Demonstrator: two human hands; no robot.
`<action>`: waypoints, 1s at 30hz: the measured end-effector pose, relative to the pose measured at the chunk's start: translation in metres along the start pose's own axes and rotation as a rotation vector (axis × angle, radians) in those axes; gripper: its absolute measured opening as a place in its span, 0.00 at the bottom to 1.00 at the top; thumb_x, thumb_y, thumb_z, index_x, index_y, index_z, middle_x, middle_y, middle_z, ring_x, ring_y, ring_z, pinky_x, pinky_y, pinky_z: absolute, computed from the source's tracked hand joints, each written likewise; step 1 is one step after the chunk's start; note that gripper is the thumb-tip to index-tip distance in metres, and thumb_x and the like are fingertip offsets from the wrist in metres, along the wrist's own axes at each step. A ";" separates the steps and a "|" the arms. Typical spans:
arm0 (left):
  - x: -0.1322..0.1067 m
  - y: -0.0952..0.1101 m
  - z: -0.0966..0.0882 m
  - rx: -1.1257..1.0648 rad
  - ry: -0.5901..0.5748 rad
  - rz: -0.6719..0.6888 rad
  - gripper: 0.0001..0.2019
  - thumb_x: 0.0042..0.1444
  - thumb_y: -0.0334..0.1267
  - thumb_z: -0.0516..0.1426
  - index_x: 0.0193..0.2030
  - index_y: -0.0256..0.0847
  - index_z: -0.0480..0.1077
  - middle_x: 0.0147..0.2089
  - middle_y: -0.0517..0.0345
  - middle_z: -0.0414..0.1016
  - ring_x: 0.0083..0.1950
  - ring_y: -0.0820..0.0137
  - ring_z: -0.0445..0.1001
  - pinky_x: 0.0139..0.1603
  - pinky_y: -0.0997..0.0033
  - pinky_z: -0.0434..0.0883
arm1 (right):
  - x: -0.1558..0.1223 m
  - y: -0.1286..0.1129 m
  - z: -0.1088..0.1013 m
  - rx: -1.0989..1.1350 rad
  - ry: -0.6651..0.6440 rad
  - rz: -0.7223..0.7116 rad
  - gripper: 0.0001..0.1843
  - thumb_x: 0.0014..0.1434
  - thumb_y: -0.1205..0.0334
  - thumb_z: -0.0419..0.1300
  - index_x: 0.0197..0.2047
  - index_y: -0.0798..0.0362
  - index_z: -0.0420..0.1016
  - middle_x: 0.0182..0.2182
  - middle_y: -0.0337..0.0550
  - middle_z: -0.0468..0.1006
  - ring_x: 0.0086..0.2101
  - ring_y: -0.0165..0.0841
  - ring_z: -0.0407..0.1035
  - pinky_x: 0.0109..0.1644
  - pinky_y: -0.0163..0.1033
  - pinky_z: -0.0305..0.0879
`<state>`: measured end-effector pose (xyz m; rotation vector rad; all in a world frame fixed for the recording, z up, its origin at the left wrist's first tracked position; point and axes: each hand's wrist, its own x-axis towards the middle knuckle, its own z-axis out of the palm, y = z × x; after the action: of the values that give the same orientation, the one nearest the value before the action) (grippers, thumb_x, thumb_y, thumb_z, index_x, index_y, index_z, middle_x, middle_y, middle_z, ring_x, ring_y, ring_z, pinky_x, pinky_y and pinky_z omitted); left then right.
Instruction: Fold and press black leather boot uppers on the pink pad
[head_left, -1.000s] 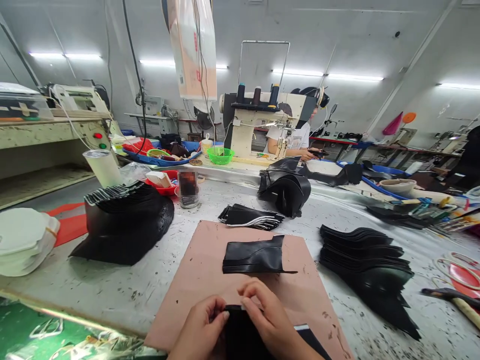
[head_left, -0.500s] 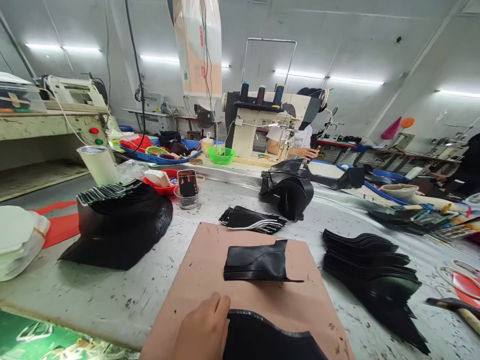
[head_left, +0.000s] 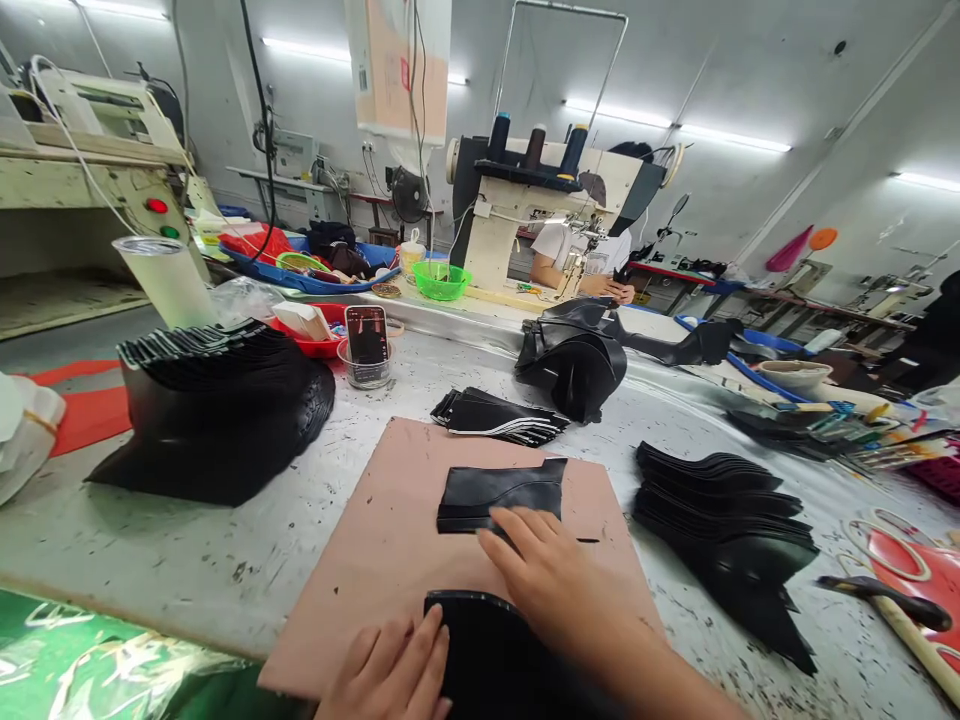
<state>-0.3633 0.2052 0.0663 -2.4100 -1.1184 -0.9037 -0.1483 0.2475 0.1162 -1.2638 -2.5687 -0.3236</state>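
Observation:
My left hand (head_left: 394, 668) lies at the left edge of a large black leather piece (head_left: 487, 640). Its fingers are stretched out, with the fingertips on that edge; the thumb is not clear. Above the large piece, my right hand (head_left: 544, 565) reaches in from the right, open, its fingertips at the lower edge of a smaller black leather piece (head_left: 495, 490). My right hand and forearm hide part of both pieces. Both pieces are on a pinkish board (head_left: 375, 530). Just beyond the board sits a small stack of black strips with white edges (head_left: 499, 415).
Stacked black pieces stand left (head_left: 202, 430) and right (head_left: 720, 520) of the board. A hammer (head_left: 892, 600) lies at the far right. Behind are a phone (head_left: 367, 335) in a clear cup, bundled black leather parts (head_left: 574, 355), and a sewing machine (head_left: 495, 240). A person sits beyond it.
My right hand has come into view, reaching over the smaller leather piece. My left hand has shifted slightly down and left, its fingers now straighter. The whole view has tilted and shifted.

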 end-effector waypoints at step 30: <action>-0.011 -0.003 0.004 -0.060 -0.089 0.055 0.19 0.63 0.47 0.45 0.46 0.42 0.72 0.46 0.59 0.78 0.51 0.69 0.68 0.54 0.68 0.57 | 0.003 -0.026 -0.002 -0.015 -0.092 -0.186 0.14 0.52 0.70 0.64 0.43 0.55 0.72 0.30 0.39 0.74 0.30 0.35 0.62 0.34 0.41 0.54</action>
<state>-0.3696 0.2033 0.0555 -2.5392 -1.0646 -0.8314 -0.1707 0.2337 0.1166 -1.0700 -2.7740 -0.3279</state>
